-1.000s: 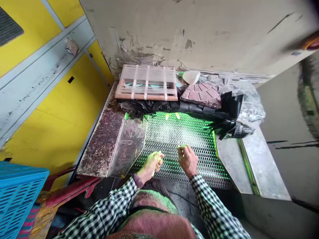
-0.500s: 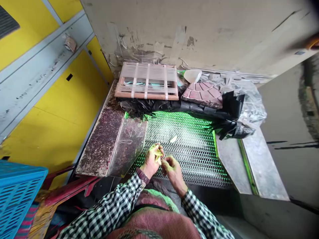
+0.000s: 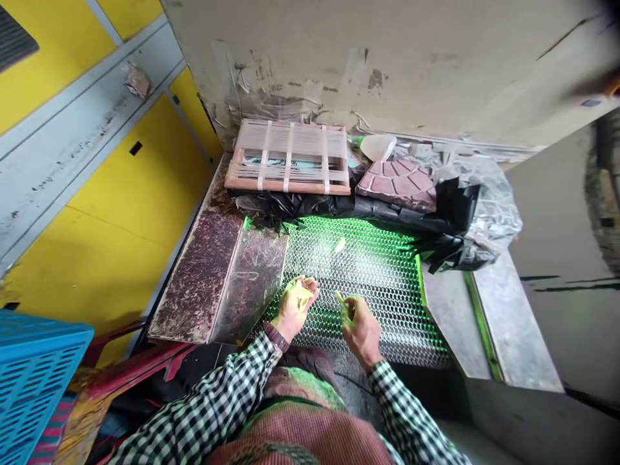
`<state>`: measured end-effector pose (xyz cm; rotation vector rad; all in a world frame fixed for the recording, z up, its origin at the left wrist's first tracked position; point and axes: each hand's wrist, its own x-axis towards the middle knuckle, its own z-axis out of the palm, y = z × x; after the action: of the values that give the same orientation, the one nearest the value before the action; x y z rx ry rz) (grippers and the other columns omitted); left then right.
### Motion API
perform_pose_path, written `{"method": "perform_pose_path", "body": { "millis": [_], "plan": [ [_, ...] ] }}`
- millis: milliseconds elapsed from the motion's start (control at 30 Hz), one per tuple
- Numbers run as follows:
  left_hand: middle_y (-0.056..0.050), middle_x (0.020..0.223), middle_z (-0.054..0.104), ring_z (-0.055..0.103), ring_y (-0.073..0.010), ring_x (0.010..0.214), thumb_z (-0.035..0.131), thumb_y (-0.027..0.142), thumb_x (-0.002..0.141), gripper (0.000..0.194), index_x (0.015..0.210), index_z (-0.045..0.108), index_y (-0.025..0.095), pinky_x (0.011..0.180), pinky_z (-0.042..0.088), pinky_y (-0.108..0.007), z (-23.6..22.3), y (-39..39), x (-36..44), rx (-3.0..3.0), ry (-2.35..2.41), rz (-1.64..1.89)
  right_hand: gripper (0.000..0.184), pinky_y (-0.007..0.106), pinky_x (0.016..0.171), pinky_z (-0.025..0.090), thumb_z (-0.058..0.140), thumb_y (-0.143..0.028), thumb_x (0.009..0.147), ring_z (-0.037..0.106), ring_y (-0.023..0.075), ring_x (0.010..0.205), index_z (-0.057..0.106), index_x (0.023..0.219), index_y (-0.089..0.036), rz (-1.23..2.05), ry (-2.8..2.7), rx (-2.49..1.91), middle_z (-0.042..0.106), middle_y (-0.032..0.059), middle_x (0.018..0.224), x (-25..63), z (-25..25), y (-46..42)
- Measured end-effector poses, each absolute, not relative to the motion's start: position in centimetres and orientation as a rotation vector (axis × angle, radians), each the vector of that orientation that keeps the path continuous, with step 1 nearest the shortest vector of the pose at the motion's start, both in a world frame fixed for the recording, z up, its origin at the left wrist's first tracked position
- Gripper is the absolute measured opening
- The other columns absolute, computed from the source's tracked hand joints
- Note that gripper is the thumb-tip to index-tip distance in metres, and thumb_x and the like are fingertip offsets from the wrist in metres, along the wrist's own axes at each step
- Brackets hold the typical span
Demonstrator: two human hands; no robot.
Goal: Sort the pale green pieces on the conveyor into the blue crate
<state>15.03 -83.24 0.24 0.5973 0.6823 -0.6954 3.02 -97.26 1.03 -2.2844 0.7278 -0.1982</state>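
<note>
My left hand (image 3: 294, 309) is cupped round a few pale yellow, leaf-shaped pieces (image 3: 303, 293), over the near left part of a metal mesh conveyor belt (image 3: 387, 323). To its right, my right hand (image 3: 361, 329) is closed in a pinch on one slim, pale yellow leaf-shaped piece (image 3: 340, 297), held above the belt and apart from the left hand. Another pale leaf-shaped piece (image 3: 340, 245) lies on the mesh farther away, under green-white light. What the pieces are exactly is too small to tell.
Metal side plates (image 3: 252, 284) flank the belt. Across its far end, black plastic (image 3: 349, 205) bears a wooden frame wound with clear film (image 3: 290, 155) and a pinkish patterned slab (image 3: 397, 181). A blue plastic crate (image 3: 43, 381) stands at lower left, near yellow panels (image 3: 130, 194).
My right hand has moved right, away from the left hand, with a slim yellow piece now in its fingers. The piece lying on the belt has shifted farther away.
</note>
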Motion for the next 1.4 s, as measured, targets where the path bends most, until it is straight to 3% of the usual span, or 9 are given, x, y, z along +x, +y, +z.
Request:
{"method": "perform_pose_path", "body": {
  "millis": [67,167,233,367,700,1000,1133,1233,1400],
  "plan": [
    [-0.009,0.101,0.074,0.074,-0.0186,0.093,0.051,0.016,0.1,0.011,0.104,0.061,0.017,0.094,0.057,-0.038,0.2,-83.2,14.8,0.591,0.683,-0.729,0.031,0.027,0.051,0.029,0.043,-0.042,0.099,0.046,0.0163,0.064,0.063,0.093,-0.019,-0.22,0.683,-2.491,0.061,0.0071,0.087,2.8,1.2,-98.2],
    [-0.011,0.111,0.075,0.073,-0.02,0.103,0.053,0.016,0.098,0.014,0.108,0.063,0.017,0.098,0.056,-0.036,0.5,-83.7,14.1,0.604,0.62,-0.76,0.031,0.029,0.058,0.039,0.046,-0.045,0.099,0.055,0.0191,0.075,0.066,0.101,-0.021,-0.191,0.663,-2.366,0.064,0.0085,0.096,3.4,1.8,-97.3],
    [-0.014,0.119,0.073,0.071,-0.0219,0.112,0.053,0.015,0.097,0.019,0.113,0.064,0.015,0.102,0.053,-0.036,0.6,-84.2,13.6,0.619,0.531,-0.777,0.035,0.03,0.062,0.046,0.052,-0.054,0.097,0.059,0.0197,0.073,0.065,0.098,-0.022,-0.07,0.694,-2.004,0.066,0.0061,0.088,4.2,2.1,-95.6],
    [-0.02,0.131,0.069,0.067,-0.0245,0.121,0.057,0.016,0.095,0.035,0.129,0.059,0.014,0.107,0.051,-0.037,0.5,-84.5,12.7,0.642,0.502,-0.804,0.046,0.031,0.051,0.048,0.057,-0.068,0.086,0.058,0.0192,0.057,0.057,0.086,-0.022,0.032,0.812,-1.556,0.06,0.0007,0.068,5.6,1.5,-93.5],
    [-0.021,0.133,0.068,0.072,-0.0241,0.112,0.053,0.022,0.101,0.028,0.128,0.057,0.016,0.1,0.056,-0.039,1.3,-83.4,12.8,0.737,0.603,-0.83,0.039,0.029,0.052,0.032,0.055,-0.061,0.089,0.048,0.0187,0.058,0.064,0.092,-0.022,-0.144,1.026,-1.961,0.063,0.0034,0.075,4.4,2.0,-98.4],
    [-0.018,0.128,0.072,0.068,-0.0236,0.118,0.066,0.013,0.09,0.035,0.125,0.066,0.014,0.107,0.05,-0.036,1.2,-84.3,11.9,0.679,0.419,-0.89,0.045,0.029,0.06,0.039,0.058,-0.066,0.092,0.052,0.0177,0.066,0.061,0.081,-0.023,0.011,0.728,-1.94,0.063,0.0011,0.074,5.0,2.2,-93.7],
    [-0.015,0.111,0.077,0.073,-0.0169,0.089,0.065,0.007,0.089,0.034,0.122,0.065,0.012,0.093,0.056,-0.031,1.2,-83.9,11.9,0.75,0.486,-0.908,0.053,0.029,0.057,0.04,0.057,-0.075,0.088,0.053,0.0184,0.064,0.061,0.079,-0.022,-0.035,0.817,-1.875,0.063,0.002,0.071,5.3,1.4,-95.0],
    [-0.018,0.109,0.077,0.074,-0.0182,0.084,0.064,0.003,0.087,0.03,0.116,0.064,0.01,0.087,0.058,-0.032,1.2,-83.6,11.8,0.803,0.561,-0.938,0.057,0.029,0.056,0.039,0.054,-0.079,0.087,0.053,0.0191,0.063,0.058,0.078,-0.023,-0.052,0.848,-1.926,0.062,0.0024,0.07,5.5,1.0,-96.4],
    [-0.018,0.118,0.074,0.075,-0.02,0.095,0.07,0.002,0.082,0.03,0.11,0.066,0.012,0.098,0.056,-0.035,1.3,-82.9,11.9,0.832,0.593,-0.878,0.063,0.029,0.051,0.029,0.038,-0.083,0.091,0.047,0.0185,0.052,0.058,0.094,-0.024,-0.068,0.955,-2.226,0.057,0.0,0.065,4.9,1.1,-97.9]
  ]
}}
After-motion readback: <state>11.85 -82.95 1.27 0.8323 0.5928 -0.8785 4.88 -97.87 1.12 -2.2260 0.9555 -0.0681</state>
